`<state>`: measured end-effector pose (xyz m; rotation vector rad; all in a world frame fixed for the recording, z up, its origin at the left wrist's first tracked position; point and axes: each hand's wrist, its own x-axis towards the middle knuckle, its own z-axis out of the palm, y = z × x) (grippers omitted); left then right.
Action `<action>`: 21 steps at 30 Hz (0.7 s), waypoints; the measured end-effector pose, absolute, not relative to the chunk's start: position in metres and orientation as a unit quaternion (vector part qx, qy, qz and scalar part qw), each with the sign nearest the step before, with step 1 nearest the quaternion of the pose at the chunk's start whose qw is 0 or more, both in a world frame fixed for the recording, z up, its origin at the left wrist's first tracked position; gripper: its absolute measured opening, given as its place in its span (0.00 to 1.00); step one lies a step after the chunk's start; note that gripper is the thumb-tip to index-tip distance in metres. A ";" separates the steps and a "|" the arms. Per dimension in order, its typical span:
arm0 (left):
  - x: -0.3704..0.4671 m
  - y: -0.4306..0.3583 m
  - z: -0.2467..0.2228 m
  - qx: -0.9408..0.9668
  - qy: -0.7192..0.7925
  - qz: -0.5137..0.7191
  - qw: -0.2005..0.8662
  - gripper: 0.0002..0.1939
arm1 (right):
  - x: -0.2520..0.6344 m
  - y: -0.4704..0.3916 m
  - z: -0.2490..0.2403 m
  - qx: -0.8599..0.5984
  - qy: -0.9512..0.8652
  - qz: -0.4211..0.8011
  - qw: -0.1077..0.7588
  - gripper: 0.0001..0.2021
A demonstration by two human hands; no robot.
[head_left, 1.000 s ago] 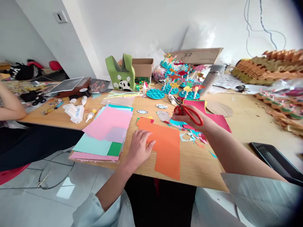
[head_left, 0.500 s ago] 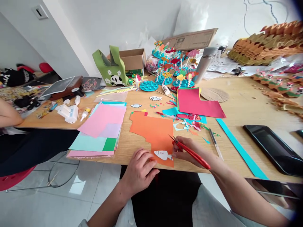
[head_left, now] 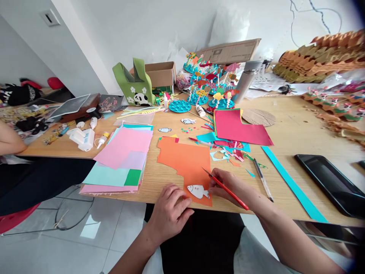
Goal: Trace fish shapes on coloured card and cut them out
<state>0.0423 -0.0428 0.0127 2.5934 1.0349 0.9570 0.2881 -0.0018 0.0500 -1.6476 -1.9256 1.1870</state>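
An orange paper sheet with an irregular left edge lies at the table's front edge. On its lower part rests a white fish cutout, its head to the left. My left hand lies with fingers spread, fingertips on the orange sheet's lower left edge. Red-handled scissors are in my right hand, their closed blades pointing up and left over the sheet. The fingertips of that hand touch down beside the fish's tail.
Stacked pastel papers lie left. Red paper, scraps, a pen, a teal strip and a black device lie right. Behind stand a green bag and a metal bottle. Another person's arm is far left.
The view has shifted slightly, so the table appears a little lower. The scissors have turned in my right hand and show edge-on. My left hand stays at the sheet.
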 end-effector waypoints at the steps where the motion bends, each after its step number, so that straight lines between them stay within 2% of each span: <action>1: 0.043 -0.043 0.012 0.874 0.349 0.325 0.094 0.08 | 0.289 -0.001 0.049 -0.575 -0.676 0.428 0.171 0.09; 6: 0.045 -0.043 0.015 0.869 0.350 0.339 0.086 0.07 | 0.299 0.012 0.055 -0.550 -0.675 0.435 0.229 0.10; 13: 0.049 -0.040 0.010 0.858 0.344 0.378 0.054 0.07 | 0.289 0.091 0.104 -0.548 -0.645 0.397 0.356 0.16; 18: 0.049 -0.031 -0.014 0.857 0.315 0.407 -0.035 0.11 | 0.272 0.177 0.115 -0.514 -0.671 0.382 0.374 0.20; 21: 0.051 -0.026 -0.028 0.846 0.330 0.416 -0.054 0.08 | 0.268 0.225 0.115 -0.521 -0.670 0.372 0.376 0.21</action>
